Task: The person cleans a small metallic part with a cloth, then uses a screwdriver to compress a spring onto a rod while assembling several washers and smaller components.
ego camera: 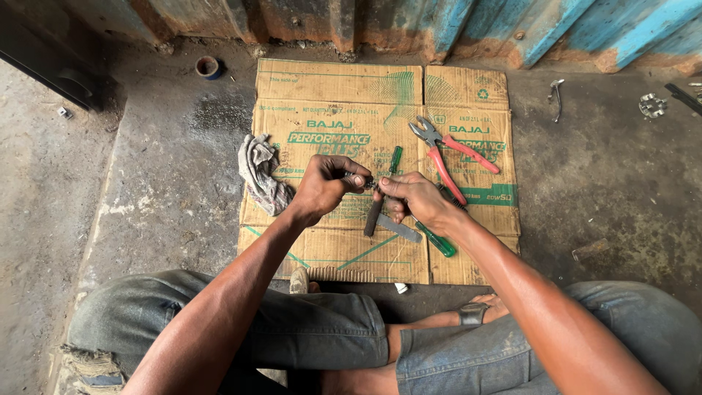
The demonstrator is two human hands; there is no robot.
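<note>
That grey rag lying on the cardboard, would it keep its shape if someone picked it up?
Probably not. The rag lies crumpled in soft folds, so it would likely go limp and hang. It looks thin and light for its size, apt to slide across the flat cardboard when pushed. It should not roll or break.

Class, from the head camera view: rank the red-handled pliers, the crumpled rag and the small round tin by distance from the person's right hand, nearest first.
From the right hand:
1. Red-handled pliers, just beyond it on the cardboard.
2. Crumpled rag, past the left hand, at the cardboard's left edge.
3. Small round tin, far left, near the wall.
</note>
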